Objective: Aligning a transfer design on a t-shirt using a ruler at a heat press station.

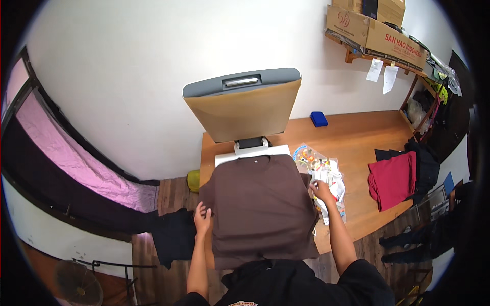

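Note:
A brown T-shirt (263, 204) lies spread over the lower plate of a heat press, its neckline at the far end. The press's grey upper lid (242, 109), with a tan sheet over its underside, stands raised behind it. At the shirt's left edge, by the sleeve, is my left hand (202, 219), its fingers apart and slightly bent. My right hand (321, 190) is at the right edge, fingers drawn together in what looks like a pinch on the shirt's side; the fingertips are small here. Beneath that hand lie clear sheets with colourful printed designs (332, 178).
The wooden table (357, 137) carries a blue pouch (319, 119) and folded red cloth (393, 178) over black cloth. Black fabric (176, 237) hangs at the left. Cardboard boxes (393, 43) sit on a wall shelf. Another person's legs (418, 242) show at far right.

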Tool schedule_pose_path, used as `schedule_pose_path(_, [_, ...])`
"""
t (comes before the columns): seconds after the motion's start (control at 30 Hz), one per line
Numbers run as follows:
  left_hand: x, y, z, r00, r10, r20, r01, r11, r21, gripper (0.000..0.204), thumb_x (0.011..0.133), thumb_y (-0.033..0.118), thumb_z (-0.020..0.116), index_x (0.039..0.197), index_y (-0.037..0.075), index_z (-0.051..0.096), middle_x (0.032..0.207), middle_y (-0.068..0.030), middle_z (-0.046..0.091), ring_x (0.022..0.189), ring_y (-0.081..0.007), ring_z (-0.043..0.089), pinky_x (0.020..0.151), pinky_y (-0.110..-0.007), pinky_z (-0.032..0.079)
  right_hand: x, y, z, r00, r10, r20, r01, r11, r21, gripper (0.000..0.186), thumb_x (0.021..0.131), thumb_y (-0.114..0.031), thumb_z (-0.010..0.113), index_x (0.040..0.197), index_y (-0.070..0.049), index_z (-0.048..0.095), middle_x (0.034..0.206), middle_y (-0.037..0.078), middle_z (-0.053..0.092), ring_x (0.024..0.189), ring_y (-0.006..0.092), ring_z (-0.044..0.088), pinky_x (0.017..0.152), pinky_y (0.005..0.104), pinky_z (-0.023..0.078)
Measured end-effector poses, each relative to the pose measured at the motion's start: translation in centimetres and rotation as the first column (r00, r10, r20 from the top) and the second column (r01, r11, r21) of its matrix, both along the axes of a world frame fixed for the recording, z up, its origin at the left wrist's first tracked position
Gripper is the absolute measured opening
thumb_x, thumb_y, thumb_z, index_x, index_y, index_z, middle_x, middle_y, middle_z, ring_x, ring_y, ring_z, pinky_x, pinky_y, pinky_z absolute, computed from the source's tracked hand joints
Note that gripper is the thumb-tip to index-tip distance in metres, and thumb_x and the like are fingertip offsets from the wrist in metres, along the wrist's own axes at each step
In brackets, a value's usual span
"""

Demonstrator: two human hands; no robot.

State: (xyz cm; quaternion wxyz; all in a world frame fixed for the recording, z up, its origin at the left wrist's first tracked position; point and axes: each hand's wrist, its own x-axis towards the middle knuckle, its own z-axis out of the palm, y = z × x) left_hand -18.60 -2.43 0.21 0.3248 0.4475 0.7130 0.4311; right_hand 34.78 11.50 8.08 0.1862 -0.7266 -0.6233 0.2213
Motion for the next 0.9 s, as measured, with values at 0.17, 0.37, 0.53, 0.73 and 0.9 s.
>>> schedule_pose_path(0.17, [0.3, 11.1, 2.1, 0.968, -0.135, -0.213, 0.16, 0.981, 0.107, 0.055, 0.092, 0.025, 0.068, 0.141, 0.01, 0.047, 0.117, -0.0174, 0.065, 0.104, -0.0291, 0.063, 0.092, -0.039, 0.05, -4.3, 12.0, -1.6, 0.962, 0.217, -0.164, -0.207, 0.975, 0.081, 0.032, 0.09, -0.016, 0.066, 0.12, -0.005, 0.064, 0.11, 0.019, 0.068, 0.097, 0.0315, 0.065, 0.087, 0.0395, 0.051])
schedule_pose_path(0.37, [0.8, 21.0, 1.4, 0.948, -0.191, -0.255, 0.227, 0.967, 0.119, 0.055, 0.093, 0.026, 0.065, 0.142, 0.013, 0.045, 0.125, -0.0211, 0.06, 0.112, -0.0367, 0.059, 0.096, -0.044, 0.046, -7.6, 19.1, -5.4, 0.939, 0.342, -0.047, -0.341, 0.94, 0.015, 0.048, 0.092, -0.012, 0.062, 0.139, -0.018, 0.052, 0.138, 0.021, 0.051, 0.125, 0.0403, 0.05, 0.106, 0.0431, 0.042])
schedule_pose_path(0.53, [-0.2, 23.2, 0.9, 0.828, -0.194, -0.526, 0.201, 0.979, -0.044, 0.042, 0.091, 0.024, 0.068, 0.13, 0.015, 0.054, 0.112, -0.013, 0.064, 0.109, -0.0324, 0.058, 0.088, -0.046, 0.045, -7.3, 20.1, -5.4, 0.95, 0.312, -0.026, -0.313, 0.943, -0.11, 0.033, 0.087, -0.013, 0.069, 0.119, -0.012, 0.068, 0.113, 0.018, 0.063, 0.109, 0.0378, 0.059, 0.097, 0.0426, 0.048])
schedule_pose_path(0.73, [-1.3, 24.6, 1.4, 0.892, -0.202, -0.404, 0.255, 0.964, 0.081, 0.02, 0.084, 0.026, 0.074, 0.093, 0.008, 0.07, 0.094, -0.0117, 0.066, 0.099, -0.0333, 0.063, 0.082, -0.048, 0.045, -5.5, 20.7, -5.5, 0.927, 0.361, -0.101, -0.341, 0.924, 0.173, 0.023, 0.082, -0.015, 0.075, 0.102, -0.003, 0.073, 0.098, 0.017, 0.067, 0.092, 0.033, 0.064, 0.084, 0.0399, 0.051])
schedule_pose_path(0.9, [0.1, 25.5, 1.5, 0.81, -0.16, -0.565, 0.172, 0.985, -0.033, 0.022, 0.09, 0.022, 0.068, 0.106, 0.006, 0.066, 0.105, -0.0144, 0.063, 0.102, -0.032, 0.06, 0.089, -0.043, 0.044, -6.9, 20.3, -6.2, 0.954, 0.142, -0.265, -0.113, 0.986, 0.121, 0.03, 0.083, -0.009, 0.073, 0.112, -0.003, 0.068, 0.108, 0.016, 0.063, 0.095, 0.0289, 0.061, 0.084, 0.0382, 0.051])
